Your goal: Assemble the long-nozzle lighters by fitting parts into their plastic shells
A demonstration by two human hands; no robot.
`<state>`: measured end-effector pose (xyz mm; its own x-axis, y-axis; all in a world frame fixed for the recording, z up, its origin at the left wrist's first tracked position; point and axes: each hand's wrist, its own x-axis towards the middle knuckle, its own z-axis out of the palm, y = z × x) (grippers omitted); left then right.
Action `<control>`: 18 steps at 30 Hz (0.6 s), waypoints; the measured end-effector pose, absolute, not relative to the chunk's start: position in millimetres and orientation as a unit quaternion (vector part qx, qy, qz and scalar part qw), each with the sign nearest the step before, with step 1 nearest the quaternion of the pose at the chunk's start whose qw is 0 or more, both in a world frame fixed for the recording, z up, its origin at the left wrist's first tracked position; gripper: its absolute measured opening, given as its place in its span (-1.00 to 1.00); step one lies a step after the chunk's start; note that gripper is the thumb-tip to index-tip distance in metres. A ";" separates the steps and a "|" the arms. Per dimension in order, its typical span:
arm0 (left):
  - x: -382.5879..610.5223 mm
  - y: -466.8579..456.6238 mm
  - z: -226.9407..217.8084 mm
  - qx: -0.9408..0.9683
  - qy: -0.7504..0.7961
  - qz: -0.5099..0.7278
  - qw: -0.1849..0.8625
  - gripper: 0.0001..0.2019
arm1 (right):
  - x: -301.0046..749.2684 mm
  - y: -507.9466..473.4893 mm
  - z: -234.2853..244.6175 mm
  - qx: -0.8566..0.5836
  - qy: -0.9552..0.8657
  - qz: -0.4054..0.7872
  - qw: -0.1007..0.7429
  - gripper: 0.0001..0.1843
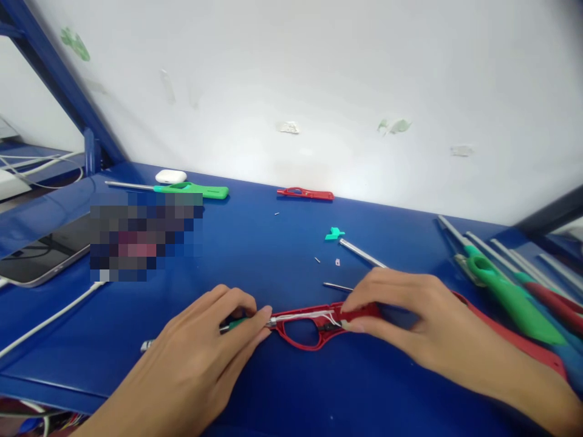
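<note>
An opened red lighter casing lies between my hands on the blue tabletop, its trigger loop facing me. White wire runs along its upper edge to a small black part. My left hand is closed around the casing's neck end, where a green piece and some metal show between the fingers. At the other end, my right hand pinches the casing with thumb and index finger beside the black part. Whatever lies under those fingertips is partly hidden.
Behind lie a red casing half, a teal piece, a metal tube and tiny parts. A green lighter and white case are at back left, near a phone. Several lighters crowd the right.
</note>
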<state>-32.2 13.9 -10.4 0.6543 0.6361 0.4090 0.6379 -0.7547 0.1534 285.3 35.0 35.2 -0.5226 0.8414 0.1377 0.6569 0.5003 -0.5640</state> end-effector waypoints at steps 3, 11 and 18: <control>-30.2 16.1 -6.2 -0.909 -0.344 -0.235 0.001 -0.68 | 282.6 37.0 35.4 -0.413 -0.861 0.214 0.205 -0.83; -32.2 16.2 -7.8 -0.903 -0.356 -0.240 -0.024 -0.68 | 282.0 37.7 31.0 -0.359 -0.889 0.186 0.215 -0.76; -33.2 15.8 -6.6 -0.906 -0.358 -0.223 -0.040 -0.69 | 283.5 36.8 36.0 -0.330 -0.903 0.167 0.219 -0.69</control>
<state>-33.2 15.8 -6.6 0.6448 0.6658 0.3754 0.6299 -0.7411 0.2324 283.5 36.8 36.0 -0.6855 0.6695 0.2859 0.5229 0.7261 -0.4464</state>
